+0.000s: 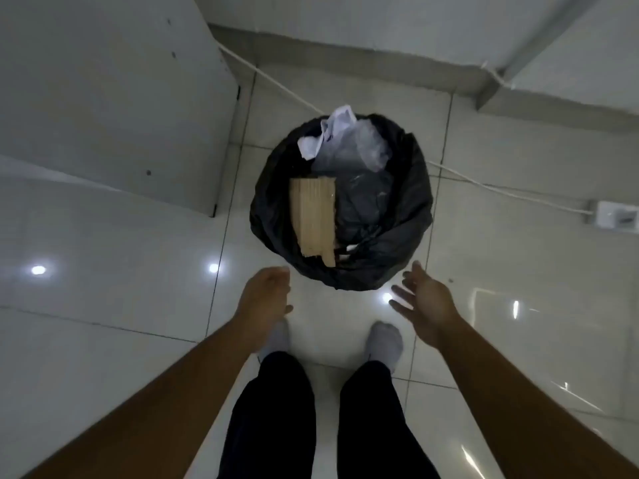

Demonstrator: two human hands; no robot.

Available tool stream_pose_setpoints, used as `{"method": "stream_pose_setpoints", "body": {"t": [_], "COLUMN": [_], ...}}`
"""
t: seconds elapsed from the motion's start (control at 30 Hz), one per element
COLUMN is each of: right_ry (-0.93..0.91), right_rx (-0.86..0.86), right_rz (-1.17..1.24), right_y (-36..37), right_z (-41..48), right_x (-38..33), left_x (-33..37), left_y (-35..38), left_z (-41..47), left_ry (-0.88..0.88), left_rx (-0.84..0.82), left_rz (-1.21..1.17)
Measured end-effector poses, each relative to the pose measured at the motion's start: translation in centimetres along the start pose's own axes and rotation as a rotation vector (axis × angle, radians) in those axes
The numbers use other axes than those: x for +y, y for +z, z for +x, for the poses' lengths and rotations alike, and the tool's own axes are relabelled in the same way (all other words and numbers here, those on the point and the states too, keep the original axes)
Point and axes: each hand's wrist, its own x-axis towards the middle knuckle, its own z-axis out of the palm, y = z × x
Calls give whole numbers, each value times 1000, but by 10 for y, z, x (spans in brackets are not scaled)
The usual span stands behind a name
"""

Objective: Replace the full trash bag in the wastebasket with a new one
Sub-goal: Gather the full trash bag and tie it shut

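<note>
We see the black trash bag lining the wastebasket on the tiled floor, stuffed with cardboard and crumpled plastic. Our left hand and right hand hover near its rim, both open and empty, fingers loosely spread.

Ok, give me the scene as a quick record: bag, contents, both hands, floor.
bag: black bag, open, lining the bin, still in place
contents: cardboard, white paper, clear plastic, near the top
left hand: open, empty, short of the bag
right hand: open, empty, short of the bag
floor: cable behind the bin
</note>
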Motion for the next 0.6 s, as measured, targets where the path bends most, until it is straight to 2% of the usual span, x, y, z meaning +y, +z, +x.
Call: {"method": "stream_pose_setpoints", "body": {"t": [0.1,0.23,0.37,0.6], "right_ry": [-9,34,57,47], "right_rx": [38,-27,-84,-157], "right_rz": [45,88,123,298], "right_y": [3,1,-1,-11], "right_z": [37,57,49,40], "right_x": [11,30,34,31], "left_x": [-12,-31,-36,-36], "left_y": [4,-1,-4,-9], "left_z": [40,68,64,51], "left_ry": [-72,-142,-143,-180], "left_rx": [-18,-110,-217,-168], "left_rz": [-111,-317,-370,-410]}}
